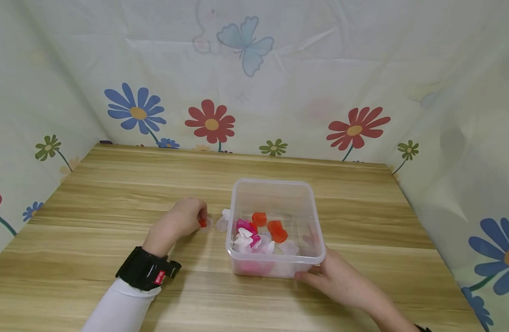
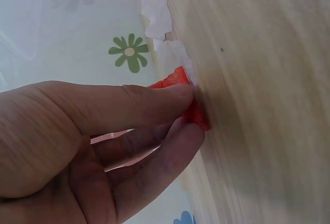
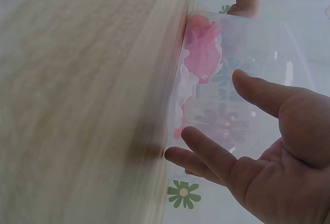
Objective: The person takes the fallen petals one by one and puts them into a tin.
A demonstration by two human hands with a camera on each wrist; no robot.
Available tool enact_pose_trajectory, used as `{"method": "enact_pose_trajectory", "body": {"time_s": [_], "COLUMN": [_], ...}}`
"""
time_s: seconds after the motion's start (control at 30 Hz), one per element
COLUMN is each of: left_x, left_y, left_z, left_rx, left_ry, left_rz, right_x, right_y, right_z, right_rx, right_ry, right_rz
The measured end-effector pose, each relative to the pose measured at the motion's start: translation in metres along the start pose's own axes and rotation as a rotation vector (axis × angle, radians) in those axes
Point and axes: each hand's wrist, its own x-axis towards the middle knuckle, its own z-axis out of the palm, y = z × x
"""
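Observation:
My left hand (image 1: 175, 224) pinches a red petal (image 2: 195, 113) between thumb and fingers, low over the wooden table. Just beyond it, pale petals (image 2: 155, 13) lie on the table between the hand and the box. A clear square plastic box (image 1: 275, 259) stands right of the left hand. Inside are orange-red petals (image 1: 276, 230), magenta petals (image 1: 247, 225) and white petals (image 1: 263, 245). My right hand (image 1: 341, 281) rests at the box's near right corner, fingers spread and fairly straight, thumb toward the front wall (image 3: 242, 38). Some of its fingers are hidden behind that corner in the head view.
The wood-grain table (image 1: 163, 175) is bounded at the back and sides by a pale curtain (image 1: 287, 83) printed with flowers and a butterfly. My left wrist wears a black strap (image 1: 142, 269).

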Motion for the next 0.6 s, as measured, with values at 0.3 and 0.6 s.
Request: {"method": "enact_pose_trajectory", "body": {"time_s": [0.3,0.6], "left_x": [-0.004,-0.008], "left_y": [0.005,0.01], "left_z": [-0.012,-0.023], "left_rx": [-0.063,-0.055], "left_ry": [-0.002,-0.005], "left_rz": [-0.033,-0.033], "right_x": [0.0,0.0], "right_y": [-0.001,-0.001], "right_z": [0.001,0.0], "right_rx": [0.015,0.033], "right_ry": [-0.004,-0.01], "right_rz": [0.0,0.023]}}
